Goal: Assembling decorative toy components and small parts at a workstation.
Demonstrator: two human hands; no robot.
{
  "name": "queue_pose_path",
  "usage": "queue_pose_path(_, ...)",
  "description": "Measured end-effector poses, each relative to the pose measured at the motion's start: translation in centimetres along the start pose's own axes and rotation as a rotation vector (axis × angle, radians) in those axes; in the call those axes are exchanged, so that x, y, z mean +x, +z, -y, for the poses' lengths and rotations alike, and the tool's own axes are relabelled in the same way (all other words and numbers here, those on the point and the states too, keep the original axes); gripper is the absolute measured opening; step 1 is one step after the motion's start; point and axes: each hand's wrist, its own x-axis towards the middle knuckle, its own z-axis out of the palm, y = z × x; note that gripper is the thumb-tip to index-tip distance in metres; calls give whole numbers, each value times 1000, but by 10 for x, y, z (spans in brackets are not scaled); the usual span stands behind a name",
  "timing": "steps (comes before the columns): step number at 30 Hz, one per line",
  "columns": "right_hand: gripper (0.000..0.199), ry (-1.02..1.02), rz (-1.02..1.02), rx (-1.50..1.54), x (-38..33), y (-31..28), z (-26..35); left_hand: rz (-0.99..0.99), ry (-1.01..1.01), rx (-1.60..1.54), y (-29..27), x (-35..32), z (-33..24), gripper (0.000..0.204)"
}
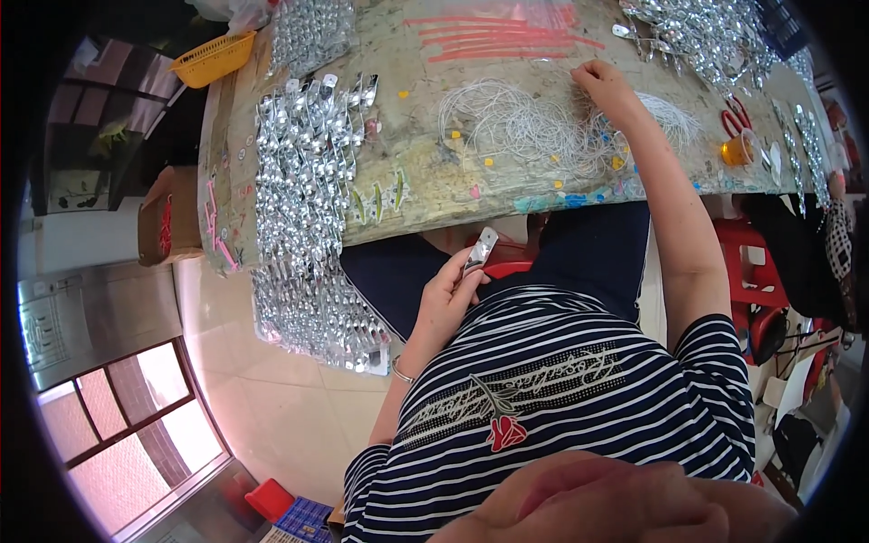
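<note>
My left hand [450, 288] is in front of my lap, below the table's near edge. Its thumb and fingers are closed on a shiny silver foil strip [482, 246] with a small hole near its upper end. Over the tabletop, my right hand [605, 89] is stretched out with its fingertips pinched together. Whatever may be between those fingertips is too small to make out. Just below and left of that hand lies a loose tangle of thin white strings [507, 118]. Several pink-red strips [493, 41] lie side by side beyond it.
Rows of silver foil spirals [303, 172] hang over the worn table's [425, 195] left front edge. More foil [706, 36] is heaped at the far right. Red-handled scissors [735, 116] and a yellow cup [738, 149] sit at right, a yellow basket [213, 60] at far left.
</note>
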Motion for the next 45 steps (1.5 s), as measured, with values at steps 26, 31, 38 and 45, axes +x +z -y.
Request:
queue_pose_path(26, 13, -394, 188, 230, -61, 5, 100, -80, 45, -27, -7, 19, -14, 38)
queue_pose_path(31, 11, -172, 468, 339, -122, 62, 97, -207, -30, 7, -15, 20, -29, 32)
queue_pose_path(38, 15, 157, 719, 717, -156, 83, 99, -284, -17, -163, -20, 24, -39, 24)
queue_pose_path(45, 22, 200, 750, 688, -168, 89, 100, -235, 32, -243, -17, 26, -36, 25)
